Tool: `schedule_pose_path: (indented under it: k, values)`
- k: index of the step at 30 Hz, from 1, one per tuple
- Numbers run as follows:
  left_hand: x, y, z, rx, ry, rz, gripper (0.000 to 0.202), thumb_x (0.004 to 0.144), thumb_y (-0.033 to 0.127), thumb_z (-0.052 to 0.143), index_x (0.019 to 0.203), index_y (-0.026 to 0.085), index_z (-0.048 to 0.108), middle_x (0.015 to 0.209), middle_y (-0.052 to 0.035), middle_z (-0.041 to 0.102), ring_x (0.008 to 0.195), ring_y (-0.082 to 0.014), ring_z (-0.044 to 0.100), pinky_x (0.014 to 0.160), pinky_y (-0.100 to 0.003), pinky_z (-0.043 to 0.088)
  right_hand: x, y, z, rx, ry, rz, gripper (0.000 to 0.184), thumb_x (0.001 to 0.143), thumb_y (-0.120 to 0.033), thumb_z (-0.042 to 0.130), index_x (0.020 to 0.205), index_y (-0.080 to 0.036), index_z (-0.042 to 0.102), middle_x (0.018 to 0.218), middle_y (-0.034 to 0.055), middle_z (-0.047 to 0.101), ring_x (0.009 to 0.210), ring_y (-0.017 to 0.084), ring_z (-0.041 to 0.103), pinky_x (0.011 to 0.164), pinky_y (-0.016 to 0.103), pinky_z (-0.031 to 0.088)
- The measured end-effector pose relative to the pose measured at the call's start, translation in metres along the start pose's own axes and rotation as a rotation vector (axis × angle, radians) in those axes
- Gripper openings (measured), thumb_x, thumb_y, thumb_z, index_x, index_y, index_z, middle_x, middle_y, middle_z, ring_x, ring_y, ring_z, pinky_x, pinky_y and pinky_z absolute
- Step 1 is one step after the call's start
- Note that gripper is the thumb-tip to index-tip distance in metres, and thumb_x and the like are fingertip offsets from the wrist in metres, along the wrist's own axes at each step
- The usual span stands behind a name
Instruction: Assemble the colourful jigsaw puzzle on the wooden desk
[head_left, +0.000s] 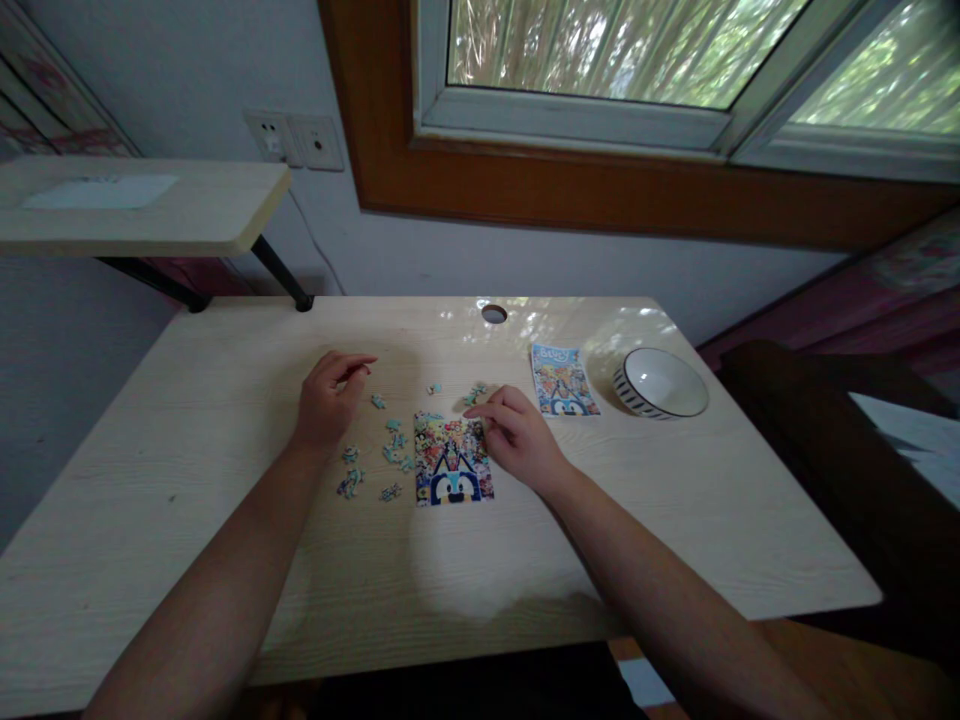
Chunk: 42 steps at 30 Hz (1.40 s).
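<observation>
A partly built jigsaw puzzle point(454, 465) lies flat on the table, with a blue cartoon dog's face at its bottom and an uneven top edge. My right hand point(521, 435) is at its upper right corner, index finger forward and the other fingers curled. Anything pinched at its fingertips is too small to make out. Over the table to the left, my left hand point(330, 395) is loosely bent with its fingers partly apart, and no piece shows in it. Loose jigsaw pieces point(395, 445) lie left of the puzzle; a small cluster of pieces point(476, 393) sits by my right fingertips.
A printed reference picture point(564, 380) lies to the right, beside a white bowl point(664, 383) with a striped outside. A raised shelf point(142, 215) overhangs the table's back left corner. The table point(675, 500) has a round cable hole point(494, 314) near its back edge.
</observation>
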<state>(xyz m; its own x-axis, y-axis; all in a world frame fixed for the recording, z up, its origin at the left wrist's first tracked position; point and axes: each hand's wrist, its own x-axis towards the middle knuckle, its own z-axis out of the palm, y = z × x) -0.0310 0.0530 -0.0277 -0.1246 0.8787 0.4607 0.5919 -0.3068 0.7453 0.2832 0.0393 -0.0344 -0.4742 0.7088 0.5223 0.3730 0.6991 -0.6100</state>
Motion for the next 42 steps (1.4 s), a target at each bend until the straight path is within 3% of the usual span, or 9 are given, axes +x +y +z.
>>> schedule_pose_path:
  k: [15,23,28,32,42]
  values:
    - [0.001,0.000,0.002,-0.021,0.007,-0.008,0.024,0.093,0.024,0.058,0.106,0.023,0.078,0.099,-0.0023,0.069,0.092,-0.0180,0.066,0.085,-0.032,0.055,0.000,-0.013,0.004,-0.081,-0.099,-0.097,0.043,0.084,-0.001,0.054,0.113,-0.026,0.072,0.089,0.0051,0.057,0.088,0.023,0.054,0.076,0.038,0.048]
    - [0.001,-0.002,0.004,0.005,0.010,-0.026,0.024,0.092,0.025,0.057,0.104,0.024,0.078,0.098,-0.0026,0.070,0.092,-0.0189,0.066,0.087,-0.033,0.055,0.010,-0.030,0.011,-0.112,-0.214,-0.116,0.038,0.088,-0.005,0.060,0.117,-0.027,0.072,0.107,0.0081,0.065,0.098,0.025,0.057,0.085,0.044,0.051]
    - [0.002,-0.001,0.004,0.007,0.001,-0.011,0.024,0.093,0.025,0.057,0.104,0.024,0.078,0.098,-0.0028,0.070,0.091,-0.0191,0.066,0.085,-0.033,0.055,0.018,-0.048,0.023,-0.200,-0.292,-0.107,0.016,0.097,-0.025,0.065,0.110,-0.024,0.075,0.100,0.0083,0.066,0.095,0.025,0.056,0.086,0.044,0.050]
    - [0.002,-0.001,0.005,0.015,0.002,0.002,0.024,0.093,0.024,0.057,0.103,0.023,0.079,0.097,-0.0031,0.071,0.089,-0.0186,0.065,0.084,-0.033,0.055,0.028,-0.062,0.037,-0.313,-0.349,-0.087,0.016,0.095,-0.034,0.070,0.104,-0.022,0.076,0.101,0.0090,0.066,0.095,0.026,0.054,0.083,0.042,0.049]
    - [0.003,0.002,0.005,0.024,-0.005,0.040,0.024,0.092,0.022,0.056,0.099,0.022,0.079,0.094,-0.0032,0.070,0.089,-0.0192,0.065,0.088,-0.034,0.054,0.035,-0.080,0.062,-0.401,-0.372,0.012,0.015,0.092,-0.031,0.074,0.105,-0.024,0.076,0.100,0.0089,0.066,0.097,0.028,0.053,0.077,0.041,0.048]
